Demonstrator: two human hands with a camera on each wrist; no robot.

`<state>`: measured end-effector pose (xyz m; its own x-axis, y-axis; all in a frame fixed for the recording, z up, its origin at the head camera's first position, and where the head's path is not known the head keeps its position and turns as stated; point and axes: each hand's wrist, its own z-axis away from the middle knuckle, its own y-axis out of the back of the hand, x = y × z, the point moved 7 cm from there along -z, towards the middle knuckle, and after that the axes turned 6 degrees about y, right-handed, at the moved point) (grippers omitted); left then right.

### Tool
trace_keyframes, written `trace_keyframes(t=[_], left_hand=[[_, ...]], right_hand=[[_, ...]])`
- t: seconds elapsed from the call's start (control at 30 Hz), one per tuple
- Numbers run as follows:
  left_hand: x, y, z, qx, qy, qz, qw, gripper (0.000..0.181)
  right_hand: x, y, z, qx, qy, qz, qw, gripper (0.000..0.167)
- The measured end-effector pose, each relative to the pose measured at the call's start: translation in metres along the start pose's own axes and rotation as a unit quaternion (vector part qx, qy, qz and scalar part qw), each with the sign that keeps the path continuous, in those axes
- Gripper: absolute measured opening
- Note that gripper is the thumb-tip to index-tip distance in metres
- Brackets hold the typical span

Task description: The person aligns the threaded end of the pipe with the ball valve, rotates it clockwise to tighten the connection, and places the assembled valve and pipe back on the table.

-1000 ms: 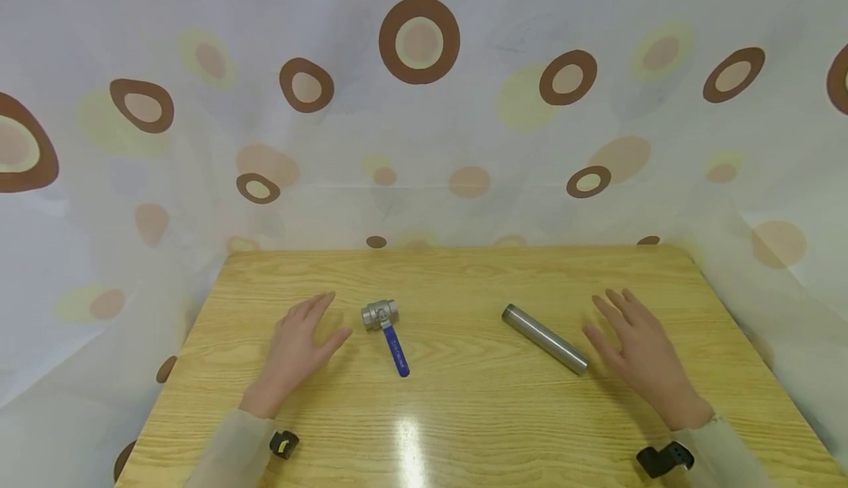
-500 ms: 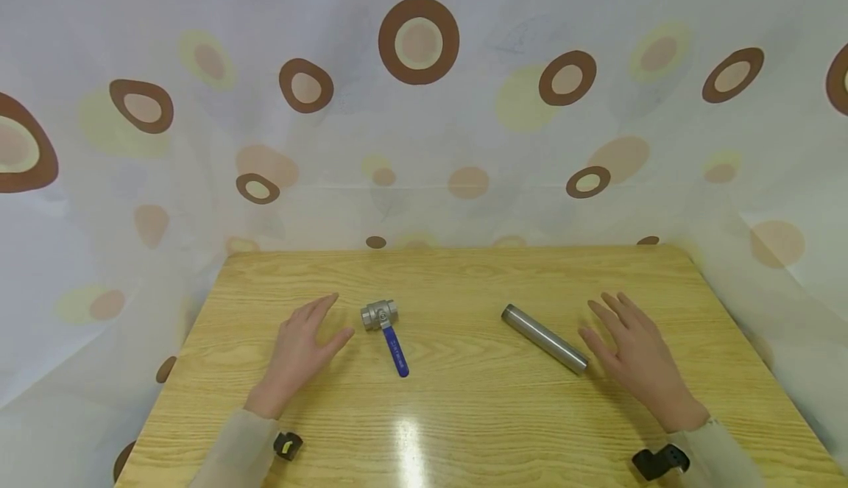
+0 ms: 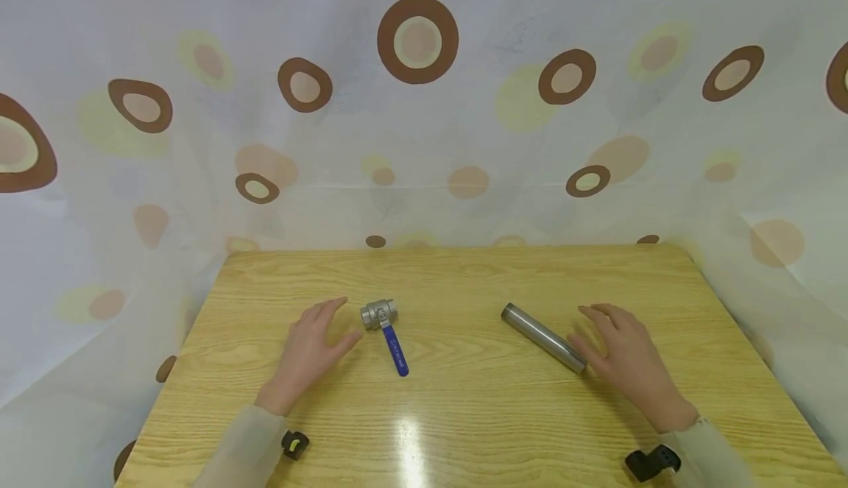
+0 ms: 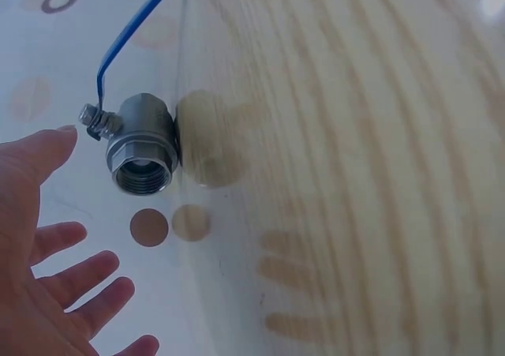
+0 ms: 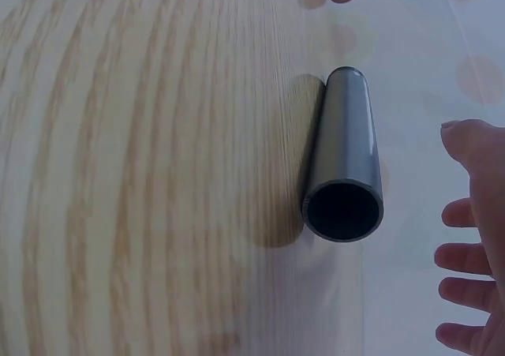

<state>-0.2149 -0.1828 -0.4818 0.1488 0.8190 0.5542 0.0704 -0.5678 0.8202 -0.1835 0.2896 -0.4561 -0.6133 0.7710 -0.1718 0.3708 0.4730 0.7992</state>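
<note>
A metal ball valve [image 3: 380,314] with a blue lever handle [image 3: 396,352] lies on the table, left of centre. In the left wrist view its threaded bore [image 4: 143,174] faces the camera. My left hand [image 3: 306,355] hovers just left of the valve, thumb and fingers spread, apart from it. On the right lies a plain steel pipe [image 3: 545,338], slanting toward the front right; its hollow end [image 5: 343,211] shows in the right wrist view. My right hand [image 3: 629,363] is at the pipe's right, fingers spread with nothing between them, its thumb near the pipe's closer end.
The wooden table [image 3: 464,414] bears both parts. Behind and on both sides stands a white sheet [image 3: 424,142] with brown and yellow ring patterns. A dark band with a small device [image 3: 652,462] is at the right wrist, and another [image 3: 294,444] at the left.
My left hand has moved slightly right toward the valve. The right hand has shifted left and a little nearer, closer to the pipe. Valve and pipe have stayed put.
</note>
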Motion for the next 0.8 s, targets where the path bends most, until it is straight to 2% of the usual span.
trace_keyframes(t=[0.53,0.8], left_hand=[[-0.001,-0.017,-0.004,-0.022,0.019,0.03,0.9991,0.07],[-0.003,-0.024,-0.009,-0.041,0.028,0.035,0.9982,0.077]], right_hand=[[-0.003,-0.009,0.001,-0.017,-0.02,0.0,0.9997,0.053],[-0.004,-0.009,0.002,-0.018,-0.02,0.004,0.9996,0.05]])
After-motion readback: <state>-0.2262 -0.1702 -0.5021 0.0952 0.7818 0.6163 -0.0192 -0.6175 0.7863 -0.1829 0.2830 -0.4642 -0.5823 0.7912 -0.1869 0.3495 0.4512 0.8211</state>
